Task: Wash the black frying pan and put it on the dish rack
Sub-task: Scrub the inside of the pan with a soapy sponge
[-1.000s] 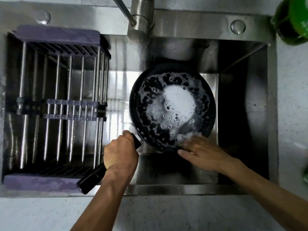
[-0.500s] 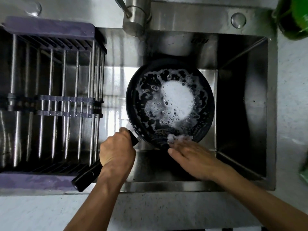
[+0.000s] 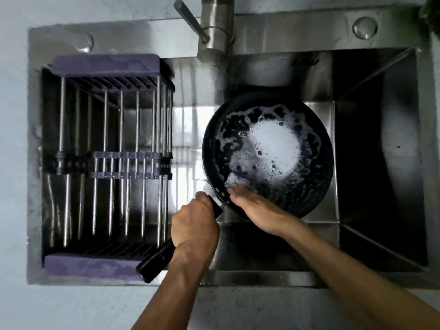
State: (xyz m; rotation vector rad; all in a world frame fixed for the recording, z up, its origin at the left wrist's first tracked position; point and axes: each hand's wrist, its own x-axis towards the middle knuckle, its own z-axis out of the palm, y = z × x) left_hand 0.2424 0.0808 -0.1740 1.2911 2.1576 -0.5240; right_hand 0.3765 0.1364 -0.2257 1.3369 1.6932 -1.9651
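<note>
Dish rack (image 3: 107, 160) sits in the left part of the stainless sink (image 3: 273, 75): purple end bars, metal rods, nothing on it. Grey table (image 3: 71, 306) surrounds the sink.

Left hand (image 3: 194, 226) clamped round the black handle (image 3: 154, 263) of the frying pan; handle end sticks out past the wrist, over the rack's near right corner.

Faucet (image 3: 214, 32) at top centre, spout over the basin, lever angled up-left.

Black frying pan (image 3: 316, 186) is in the sink basin, right of the rack, below the faucet. Inside is covered in white suds (image 3: 273, 144), thickest patch near the middle, bubbles and streaks toward the rim.

Right hand (image 3: 257, 208) reaches over the pan's near rim, fingers (image 3: 238, 192) roughly straight and pressed on the inner surface at the near-left side, foam at the fingertips. Fingers are motion-blurred; cannot tell if a sponge is under them.

Right section of the basin is dark, in shadow. Green item (image 3: 431, 13) at the top right corner, mostly out of frame.
</note>
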